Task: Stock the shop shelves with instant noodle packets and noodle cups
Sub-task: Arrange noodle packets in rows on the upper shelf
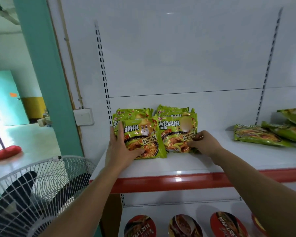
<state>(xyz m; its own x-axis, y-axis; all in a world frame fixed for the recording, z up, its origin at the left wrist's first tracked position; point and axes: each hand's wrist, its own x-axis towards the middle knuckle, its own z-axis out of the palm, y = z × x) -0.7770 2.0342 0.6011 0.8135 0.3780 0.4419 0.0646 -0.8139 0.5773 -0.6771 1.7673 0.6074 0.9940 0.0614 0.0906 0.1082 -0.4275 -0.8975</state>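
Observation:
Green instant noodle packets stand leaning in two rows at the left end of a white shelf with a red front strip. My left hand holds the front packet of the left row by its left edge, thumb across its lower front. My right hand pinches the lower right corner of the front packet of the right row. More green packets lie flat in a loose pile at the shelf's right end. Red noodle cups stand on the shelf below.
A white standing fan is close at the lower left, beside the shelf's end. A teal pillar and a wall switch box are left of the shelving. A red mop lies on the floor beyond.

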